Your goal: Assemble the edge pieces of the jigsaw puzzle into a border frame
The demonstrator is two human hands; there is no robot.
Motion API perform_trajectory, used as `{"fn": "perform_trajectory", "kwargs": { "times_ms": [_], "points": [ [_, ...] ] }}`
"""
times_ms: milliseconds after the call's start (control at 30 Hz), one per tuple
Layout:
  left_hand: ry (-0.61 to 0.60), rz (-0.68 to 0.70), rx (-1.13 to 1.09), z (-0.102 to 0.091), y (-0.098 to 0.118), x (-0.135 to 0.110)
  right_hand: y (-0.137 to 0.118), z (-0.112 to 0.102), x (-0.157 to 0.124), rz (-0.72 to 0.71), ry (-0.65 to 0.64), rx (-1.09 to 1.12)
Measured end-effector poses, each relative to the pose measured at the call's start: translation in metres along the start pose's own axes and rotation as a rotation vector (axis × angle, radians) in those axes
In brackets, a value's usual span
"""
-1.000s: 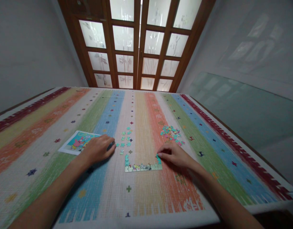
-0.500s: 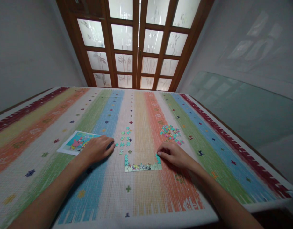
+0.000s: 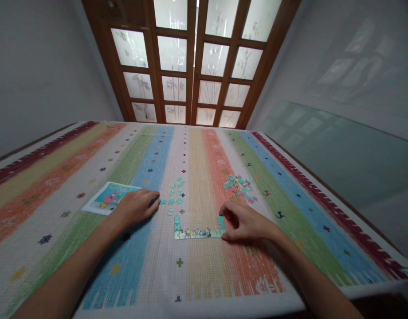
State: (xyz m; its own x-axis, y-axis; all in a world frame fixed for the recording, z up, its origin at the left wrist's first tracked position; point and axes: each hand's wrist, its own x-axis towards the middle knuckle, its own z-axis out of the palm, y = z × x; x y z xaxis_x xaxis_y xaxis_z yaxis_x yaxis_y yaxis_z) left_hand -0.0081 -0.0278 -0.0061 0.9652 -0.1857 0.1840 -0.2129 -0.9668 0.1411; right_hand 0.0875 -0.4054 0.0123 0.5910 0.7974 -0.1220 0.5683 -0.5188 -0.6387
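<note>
A partly joined jigsaw edge (image 3: pixel 197 231) lies on the striped cloth, a strip with short upright ends. My right hand (image 3: pixel 245 221) rests at its right end, fingers curled and pinched at the teal corner piece (image 3: pixel 221 221). My left hand (image 3: pixel 137 206) lies palm down, fingers together, on the cloth beside a picture card (image 3: pixel 107 197). Its fingertips touch the edge of several loose teal pieces (image 3: pixel 175 195). A heap of mixed pieces (image 3: pixel 239 186) sits beyond my right hand.
The striped tablecloth (image 3: pixel 197 274) covers a wide table whose near edge runs along the bottom of view. Wooden doors with frosted panes (image 3: pixel 190 66) stand behind the far edge. A glass panel (image 3: pixel 340 150) leans along the right wall.
My right hand has drawn its fingers in and shifted slightly toward me along the puzzle strip's right end. My left hand has stayed where it was.
</note>
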Motion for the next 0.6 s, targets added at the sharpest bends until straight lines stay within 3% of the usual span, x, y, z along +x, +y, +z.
{"fn": "perform_trajectory", "kwargs": {
  "times_ms": [100,600],
  "points": [
    [-0.014,0.002,0.066,-0.002,0.001,0.001,0.0,0.001,0.0,0.008,0.0,-0.009],
    [-0.026,0.023,-0.091,-0.009,0.011,0.003,0.002,0.001,0.0,0.007,0.006,-0.032]
  ]
}}
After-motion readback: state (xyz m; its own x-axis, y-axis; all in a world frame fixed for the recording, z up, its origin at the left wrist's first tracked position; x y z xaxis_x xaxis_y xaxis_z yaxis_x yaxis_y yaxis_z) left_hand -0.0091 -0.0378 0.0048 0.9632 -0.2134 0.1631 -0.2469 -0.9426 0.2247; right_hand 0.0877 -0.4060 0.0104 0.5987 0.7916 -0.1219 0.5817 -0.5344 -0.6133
